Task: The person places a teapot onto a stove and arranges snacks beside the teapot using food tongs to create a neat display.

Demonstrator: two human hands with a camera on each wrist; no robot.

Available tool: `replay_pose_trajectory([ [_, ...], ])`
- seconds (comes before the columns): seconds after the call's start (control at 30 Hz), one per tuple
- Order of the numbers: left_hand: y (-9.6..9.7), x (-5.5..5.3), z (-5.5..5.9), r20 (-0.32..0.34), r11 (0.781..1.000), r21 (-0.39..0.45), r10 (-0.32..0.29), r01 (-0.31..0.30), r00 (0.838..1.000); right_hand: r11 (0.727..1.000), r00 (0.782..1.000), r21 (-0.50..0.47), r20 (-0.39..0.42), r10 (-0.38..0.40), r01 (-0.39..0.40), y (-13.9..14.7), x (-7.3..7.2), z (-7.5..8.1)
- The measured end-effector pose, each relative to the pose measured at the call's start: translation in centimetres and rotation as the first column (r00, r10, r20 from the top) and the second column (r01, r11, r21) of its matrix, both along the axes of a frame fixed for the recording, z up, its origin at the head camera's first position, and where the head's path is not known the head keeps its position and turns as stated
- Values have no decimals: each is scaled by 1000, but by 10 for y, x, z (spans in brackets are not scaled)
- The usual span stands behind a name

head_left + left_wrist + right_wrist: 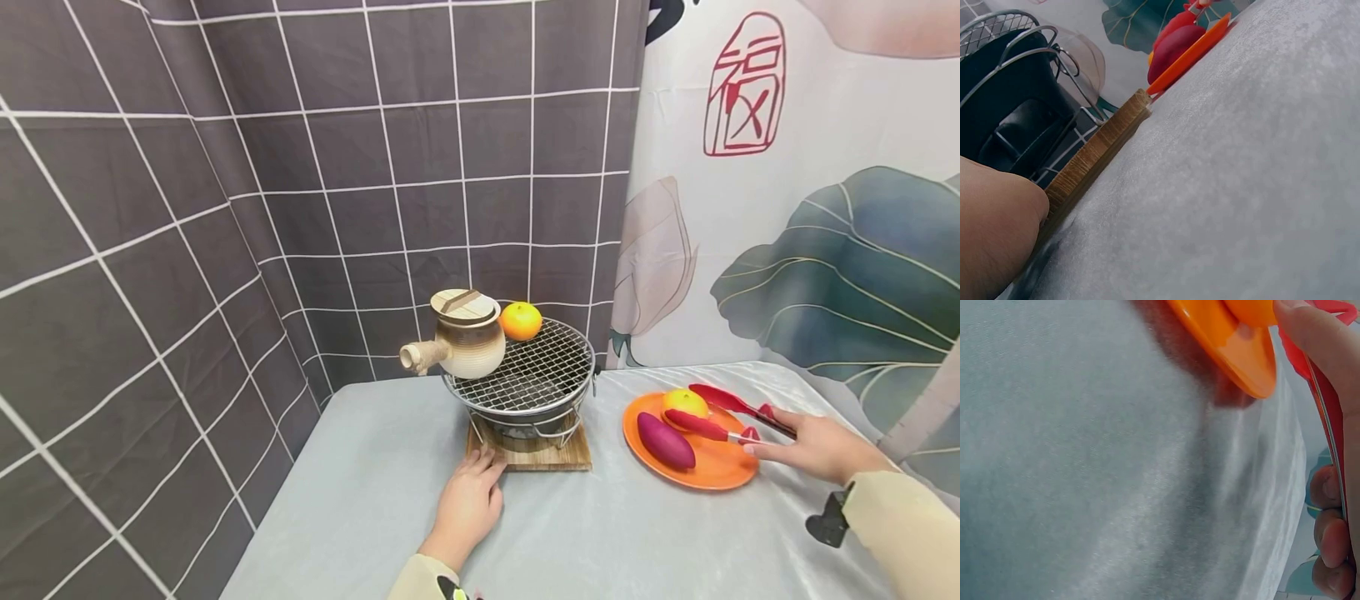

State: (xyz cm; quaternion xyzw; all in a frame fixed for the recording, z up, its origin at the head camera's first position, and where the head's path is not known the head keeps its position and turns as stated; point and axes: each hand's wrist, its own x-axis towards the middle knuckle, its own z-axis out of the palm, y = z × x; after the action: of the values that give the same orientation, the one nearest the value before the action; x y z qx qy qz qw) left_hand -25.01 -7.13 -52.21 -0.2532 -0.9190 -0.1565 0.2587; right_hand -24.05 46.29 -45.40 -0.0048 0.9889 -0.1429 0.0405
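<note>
My right hand (821, 446) grips red-tipped tongs (701, 425), whose two arms stand either side of a yellow-orange mandarin (684, 403). That fruit lies on an orange plate (723, 472), beside a purple sweet potato (666, 442). In the right wrist view, the thumb lies along one side of the tongs and curled fingers (1334, 540) wrap the other. My left hand (472, 496) rests with its fingers at the front left corner of a wooden board (551, 460). On this board stands a round grill (543, 367) with a wire mesh top.
A lidded clay pot (472, 354) sits on the left of the mesh, its side handle pointing left. Another mandarin (521, 321) is behind it on the grill. A grey cloth (360, 492) covers the table; a dark grid curtain (375, 167) hangs behind.
</note>
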Motion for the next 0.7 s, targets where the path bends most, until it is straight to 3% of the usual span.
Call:
replay_pose_trajectory([
  [0.7,-1,-2,-3,-13,1000,-10,3,-3,1000,1000,1000,29,-1,-8,8,-7,0,-9],
])
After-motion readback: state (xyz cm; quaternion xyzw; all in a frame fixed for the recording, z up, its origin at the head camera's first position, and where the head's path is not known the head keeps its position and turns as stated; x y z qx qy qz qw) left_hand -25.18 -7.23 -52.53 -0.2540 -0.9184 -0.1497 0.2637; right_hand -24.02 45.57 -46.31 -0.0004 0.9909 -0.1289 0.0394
